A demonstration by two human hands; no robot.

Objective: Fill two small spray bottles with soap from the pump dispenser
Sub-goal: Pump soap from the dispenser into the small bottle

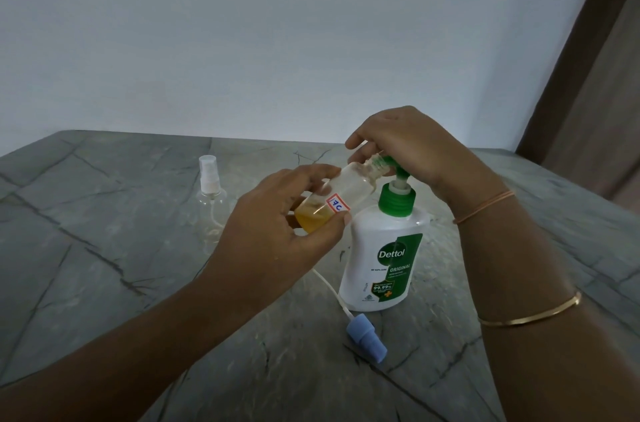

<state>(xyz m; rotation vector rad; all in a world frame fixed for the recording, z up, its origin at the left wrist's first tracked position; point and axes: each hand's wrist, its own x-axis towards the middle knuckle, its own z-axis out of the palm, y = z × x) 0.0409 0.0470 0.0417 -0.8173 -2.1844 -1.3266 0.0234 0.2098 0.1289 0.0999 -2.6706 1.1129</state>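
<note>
While my left hand (273,231) grips the small bottle (349,186) round its middle, my right hand (408,148) curls over the green pump (396,202). That bottle must be light and slippery.

Amber soap (313,215) in clear bottle (353,184), green-capped white dispenser (381,248), blue spray cap (367,340), grey dark-veined table (104,283).

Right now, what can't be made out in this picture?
Head view:
- Spout of the pump dispenser, any soap flow: covered by the right hand.
- Base of the held bottle: wrapped by the left hand.
- Dispenser's small print: too small.
- Contents, if any, of the far spray bottle: clear, blurred.
</note>
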